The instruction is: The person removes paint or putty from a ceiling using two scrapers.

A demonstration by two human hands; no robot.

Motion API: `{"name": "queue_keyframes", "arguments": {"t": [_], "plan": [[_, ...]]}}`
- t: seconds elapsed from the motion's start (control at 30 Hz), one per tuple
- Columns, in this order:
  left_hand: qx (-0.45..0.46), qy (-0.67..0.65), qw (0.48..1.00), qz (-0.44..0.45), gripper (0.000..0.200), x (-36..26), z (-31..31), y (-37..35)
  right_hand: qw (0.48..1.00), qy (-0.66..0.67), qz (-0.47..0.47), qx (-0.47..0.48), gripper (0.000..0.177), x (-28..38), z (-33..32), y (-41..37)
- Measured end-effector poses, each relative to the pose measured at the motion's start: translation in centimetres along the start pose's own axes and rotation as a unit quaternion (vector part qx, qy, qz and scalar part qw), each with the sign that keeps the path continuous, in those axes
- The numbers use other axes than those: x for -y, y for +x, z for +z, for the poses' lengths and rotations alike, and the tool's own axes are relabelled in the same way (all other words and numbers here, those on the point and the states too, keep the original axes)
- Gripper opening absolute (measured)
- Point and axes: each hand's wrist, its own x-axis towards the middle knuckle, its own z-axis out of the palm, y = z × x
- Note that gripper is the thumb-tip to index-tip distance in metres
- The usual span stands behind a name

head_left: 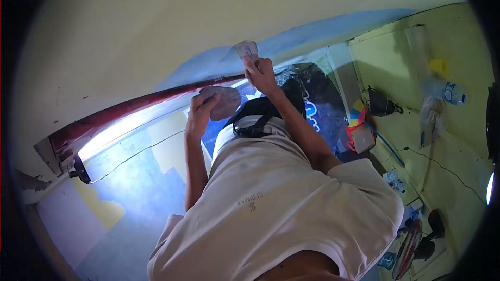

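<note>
Up against the cream wall [156, 31], the right hand [260, 75] is closed around the lower end of a small flat blade [246, 49]. It looks like a putty knife, though it is too small to be sure. The pale blade tip lies on or just off the wall, where the cream paint meets a blue patch.

The left hand [199, 112] sits lower, just beside a dark red rail [130, 106]. Its fingers are curled over the near edge of a rounded grey-brown pad [223, 101], which is held roughly flat. Whether anything lies on the pad cannot be told.

The blade is probably light and thin, stiff along its length with a little spring at the tip. It is best gripped low on the handle, as it is here, so the tip can flex against the wall. The pad seems light and rigid enough to carry by one edge, but an edge grip lets it tip easily, and a hand under its middle would steady it. A black waist bag [255, 119] hangs below both hands.
</note>
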Motion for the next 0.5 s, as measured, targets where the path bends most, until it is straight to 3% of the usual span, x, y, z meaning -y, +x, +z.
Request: {"name": "queue_keyframes", "arguments": {"t": [0.17, 0.2, 0.27, 0.4, 0.5], "plan": [[-0.006, 0.003, 1.0, 0.0, 0.022, -0.5, 0.5, -0.3, 0.998, -0.011, -0.06, 0.0, 0.05, 1.2, 0.7, -0.3], [-0.034, 0.039, 0.999, 0.009, 0.022, -0.3, 0.6, -0.3, 0.999, -0.008, -0.034, -0.006, 0.049, 0.9, 0.5, -0.8], [0.008, 0.022, 1.0, 0.019, 0.022, -1.3, 1.0, -0.8, 1.0, -0.001, -0.002, -0.018, 0.048, 0.4, 0.2, -0.3], [0.005, 0.013, 1.0, 0.018, 0.022, -0.1, 0.5, -0.4, 0.999, 0.012, -0.046, -0.006, 0.05, 1.9, 0.9, -0.3], [-0.004, 0.018, 0.999, 0.033, 0.021, -0.5, 0.5, -0.5, 0.999, 0.05, 0.013, -0.011, 0.051, 0.0, 0.1, -0.6]]}}
